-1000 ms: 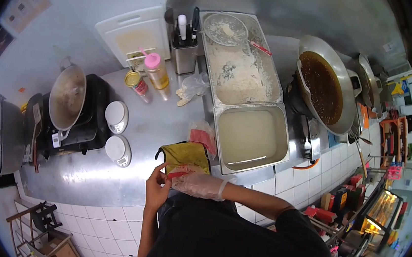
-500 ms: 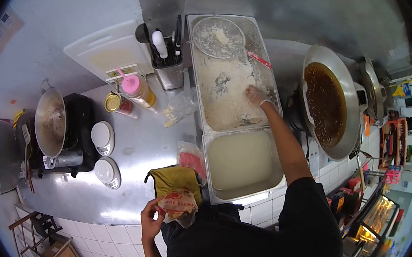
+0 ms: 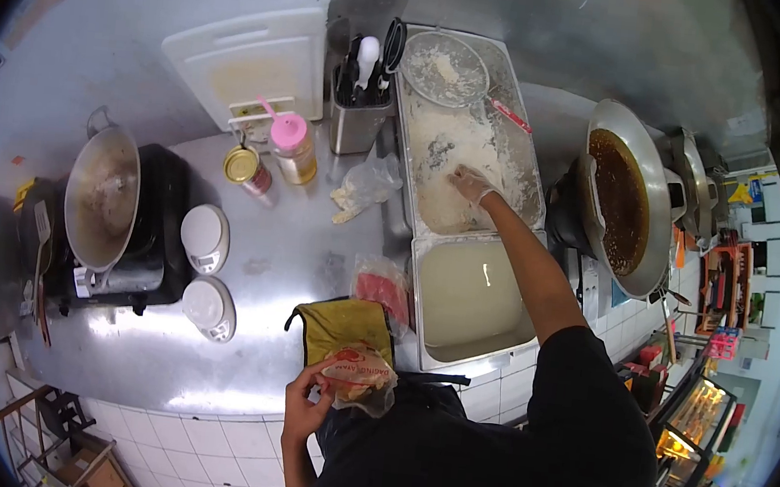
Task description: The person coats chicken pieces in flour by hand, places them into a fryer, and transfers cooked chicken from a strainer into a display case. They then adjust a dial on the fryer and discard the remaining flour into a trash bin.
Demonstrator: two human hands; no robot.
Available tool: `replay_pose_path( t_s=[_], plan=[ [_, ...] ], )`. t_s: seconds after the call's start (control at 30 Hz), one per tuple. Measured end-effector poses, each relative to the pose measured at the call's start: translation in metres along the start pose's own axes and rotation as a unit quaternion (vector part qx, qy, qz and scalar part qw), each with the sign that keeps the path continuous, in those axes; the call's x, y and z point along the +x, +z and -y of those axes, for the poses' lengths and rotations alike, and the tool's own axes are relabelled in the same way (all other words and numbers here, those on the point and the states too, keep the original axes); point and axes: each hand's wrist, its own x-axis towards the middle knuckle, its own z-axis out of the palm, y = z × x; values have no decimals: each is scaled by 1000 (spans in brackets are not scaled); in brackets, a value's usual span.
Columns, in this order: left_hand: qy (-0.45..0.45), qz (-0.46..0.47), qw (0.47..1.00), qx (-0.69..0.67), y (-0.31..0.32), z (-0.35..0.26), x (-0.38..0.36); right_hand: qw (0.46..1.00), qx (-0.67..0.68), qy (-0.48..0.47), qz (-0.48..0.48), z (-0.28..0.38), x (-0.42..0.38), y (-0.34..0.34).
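Observation:
Near the front edge of the counter, my left hand (image 3: 307,403) pinches a clear plastic bag with red print (image 3: 358,377), which has something pale brown inside. The bag is beside a yellow cloth pouch (image 3: 340,328). My right hand (image 3: 473,185), in a clear plastic glove, reaches into a metal tray of white flour (image 3: 454,214); its fingers are bent down at the flour, and whether they hold anything is hidden. A round strainer with a red handle (image 3: 444,70) rests over the tray's far end. Nearer me stands a tray of pale liquid (image 3: 470,293).
To the right is a large wok of brown oil (image 3: 617,204). On the left are another wok on a stove (image 3: 101,197) and two white scales (image 3: 205,237). A pink-lidded jar (image 3: 294,150), a can (image 3: 245,169) and a utensil holder (image 3: 357,126) stand at the back.
The camera view has shifted, so the counter items appear further right. My right hand has moved left across the flour. My left hand still holds the bag.

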Motion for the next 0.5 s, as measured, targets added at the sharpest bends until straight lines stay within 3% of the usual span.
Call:
replay_pose_path(
  t_s=[0.03,0.07,0.13,0.17,0.27,0.3,0.33,0.37,0.4,0.47,0.5],
  plan=[
    [15,-2,1000,-3,2,0,-1,996,52,-61,-33,0,0,7],
    [13,-6,1000,-4,5,0,-2,996,52,-64,-30,-1,3,10],
    [17,-65,997,-36,11,-1,-4,987,104,-43,117,29,-14,-1],
    [22,-79,996,-42,14,1,-4,980,134,-86,116,35,-18,1],
    [37,-142,988,-52,24,14,-4,964,196,-58,171,68,-41,-17],
    [39,-168,983,-70,29,16,-4,964,192,-65,175,53,-27,-5],
    [55,-190,977,-86,36,11,-3,941,96,-295,136,26,-1,23],
    [58,-216,971,-85,43,9,-4,857,-2,-509,85,13,18,38],
    [63,-242,965,-84,48,8,-4,850,-1,-519,86,19,17,35],
    [73,-278,954,-82,58,8,-3,868,-36,-458,187,43,-4,18],
    [77,-301,947,-82,63,9,-2,887,13,-403,227,53,-14,5]
  ],
)
